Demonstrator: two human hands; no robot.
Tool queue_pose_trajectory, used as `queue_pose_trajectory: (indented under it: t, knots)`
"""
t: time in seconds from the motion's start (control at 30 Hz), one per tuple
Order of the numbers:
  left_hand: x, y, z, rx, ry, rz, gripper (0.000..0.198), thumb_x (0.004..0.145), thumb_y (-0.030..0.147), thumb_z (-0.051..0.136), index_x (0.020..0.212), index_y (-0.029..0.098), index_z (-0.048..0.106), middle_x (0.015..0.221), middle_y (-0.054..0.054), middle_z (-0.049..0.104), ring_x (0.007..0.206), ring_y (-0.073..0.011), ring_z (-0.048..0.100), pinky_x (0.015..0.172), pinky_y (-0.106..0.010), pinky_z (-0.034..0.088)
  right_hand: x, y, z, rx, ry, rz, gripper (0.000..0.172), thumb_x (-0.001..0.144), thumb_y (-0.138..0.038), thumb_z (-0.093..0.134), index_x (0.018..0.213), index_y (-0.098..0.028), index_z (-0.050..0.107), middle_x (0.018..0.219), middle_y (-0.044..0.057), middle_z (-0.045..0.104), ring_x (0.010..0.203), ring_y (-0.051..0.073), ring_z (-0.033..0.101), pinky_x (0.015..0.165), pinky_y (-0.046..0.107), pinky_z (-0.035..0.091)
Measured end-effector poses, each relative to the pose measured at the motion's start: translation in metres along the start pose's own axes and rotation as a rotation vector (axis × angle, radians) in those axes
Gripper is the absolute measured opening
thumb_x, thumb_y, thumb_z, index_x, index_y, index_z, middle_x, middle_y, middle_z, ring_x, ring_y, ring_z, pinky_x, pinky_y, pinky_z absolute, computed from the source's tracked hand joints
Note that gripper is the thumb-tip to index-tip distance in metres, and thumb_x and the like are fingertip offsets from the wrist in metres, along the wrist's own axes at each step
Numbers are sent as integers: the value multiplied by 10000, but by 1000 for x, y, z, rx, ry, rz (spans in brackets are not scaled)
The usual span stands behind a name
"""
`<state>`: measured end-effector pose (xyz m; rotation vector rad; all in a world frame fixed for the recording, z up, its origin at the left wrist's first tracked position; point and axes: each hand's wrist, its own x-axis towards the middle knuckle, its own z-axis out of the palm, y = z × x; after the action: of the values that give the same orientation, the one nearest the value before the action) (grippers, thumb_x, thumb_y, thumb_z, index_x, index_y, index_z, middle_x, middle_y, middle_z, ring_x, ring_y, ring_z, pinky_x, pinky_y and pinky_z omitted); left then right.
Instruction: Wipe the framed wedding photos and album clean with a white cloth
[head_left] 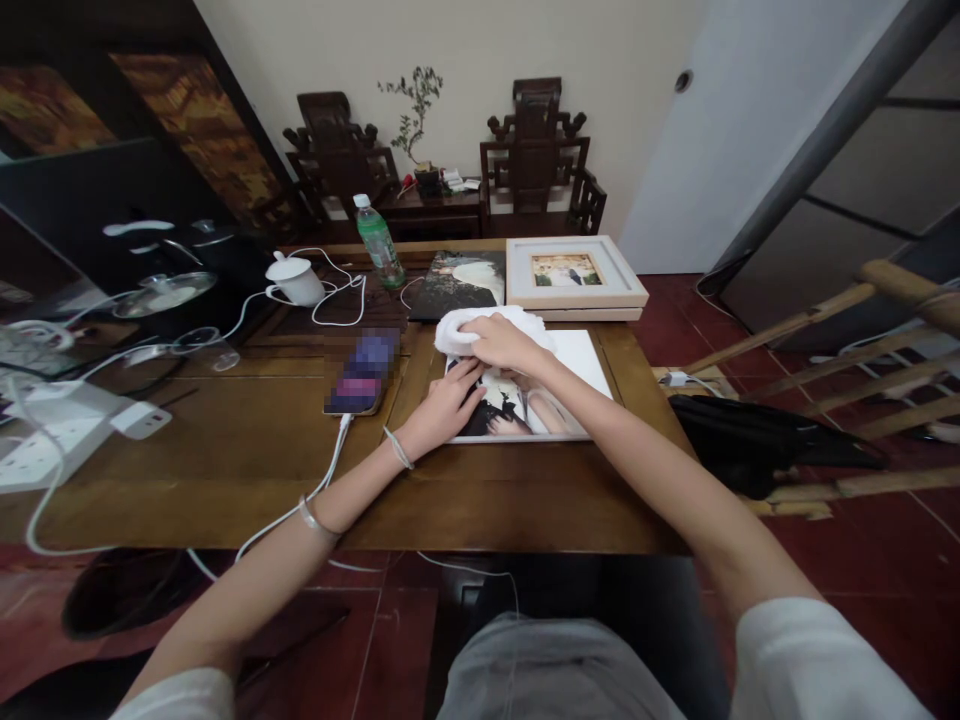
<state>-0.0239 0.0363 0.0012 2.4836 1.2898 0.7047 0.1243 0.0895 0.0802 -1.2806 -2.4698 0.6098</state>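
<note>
Gripping a fluffy white cloth (452,330) under curled, closed-in right fingers (480,328), atop a glossy rectangular photo panel (589,365) on the wooden counter (525,500). Pressing outstretched, slightly parted left fingers (464,374) against the panel's left side, without grasping anything. Can see, just beyond the fingers, a pale, thick-framed picture (568,270); farther off to their left, a green plastic bottle (378,238) with label (382,252) too small to read; nearer left, a phone (364,375).

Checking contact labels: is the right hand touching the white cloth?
Touching. The head view shows the right hand on top of the white cloth, its fingers lying directly against the fabric.
</note>
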Motion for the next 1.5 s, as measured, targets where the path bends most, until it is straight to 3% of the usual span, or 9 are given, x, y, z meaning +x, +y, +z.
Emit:
queue_pose_trajectory:
  t: [0.2, 0.43, 0.57, 0.67, 0.87, 1.07, 1.17, 1.3, 1.5]
  knots:
    - [0, 1, 0, 14, -23, -7, 442, 955, 322, 352, 1360, 158, 422, 1476, -131, 357, 1388, -259, 282, 1088, -477, 326, -36, 36, -10, -98, 104, -36, 344, 679, -53, 410, 879, -137, 678, 887, 114, 708, 777, 216, 608, 686, 252, 406]
    - [-1, 3, 3, 37, -24, -31, 444, 963, 331, 331, 1353, 141, 423, 1482, -147, 343, 1401, -252, 250, 1101, -483, 298, -87, 77, -29, -280, 160, 108, 462, 658, -16, 378, 997, -127, 671, 978, 125, 708, 880, 251, 628, 789, 303, 429]
    - [-1, 4, 2, 45, -29, -22, 444, 965, 324, 319, 1361, 144, 409, 1489, -145, 330, 1407, -247, 230, 1105, -476, 289, -130, 65, -16, -373, 99, 77, 459, 639, -13, 393, 999, -123, 657, 1077, 163, 677, 1008, 287, 618, 914, 421, 421]
    - [-1, 5, 1, 55, -35, -26, 442, 963, 317, 322, 1359, 141, 411, 1491, -145, 327, 1410, -246, 223, 1106, -472, 288, -171, 43, -2, -389, 77, 12, 419, 639, -5, 407, 953, -129, 655, 1287, 200, 556, 1270, 308, 439, 1046, 532, 306]
    - [-1, 4, 1, 44, -35, -30, 436, 962, 320, 325, 1351, 148, 420, 1485, -147, 337, 1406, -250, 235, 1101, -482, 291, -224, 9, 11, -250, 15, -84, 424, 572, 1, 431, 848, -228, 659, 1353, 109, 518, 1318, 282, 381, 1088, 570, 266]
    - [0, 6, -1, 58, -60, -35, 443, 958, 304, 337, 1362, 137, 408, 1491, -140, 327, 1411, -241, 220, 1118, -451, 272, -198, 27, 0, -270, 50, -56, 424, 605, -7, 394, 890, -177, 657, 1247, 158, 593, 1214, 275, 502, 1048, 498, 329]
    - [0, 6, -2, 63, -64, -38, 446, 956, 293, 340, 1362, 120, 408, 1486, -150, 333, 1409, -251, 223, 1114, -460, 280, -166, 46, -12, -303, 78, -10, 399, 608, -27, 378, 864, -164, 651, 1029, 143, 677, 1018, 291, 598, 888, 425, 437]
    - [0, 5, -2, 50, -50, -26, 439, 957, 303, 338, 1358, 141, 412, 1484, -145, 338, 1406, -254, 236, 1103, -476, 296, -125, 74, -30, -262, 112, 8, 339, 611, -67, 373, 812, -155, 631, 786, 98, 667, 771, 247, 598, 704, 314, 425]
    - [-1, 5, -2, 45, -49, -24, 435, 959, 298, 337, 1365, 158, 404, 1488, -140, 333, 1407, -257, 231, 1099, -484, 300, -89, 103, -46, -199, 191, 13, 341, 609, -70, 374, 800, -159, 641, 813, 85, 676, 774, 238, 589, 700, 294, 399]
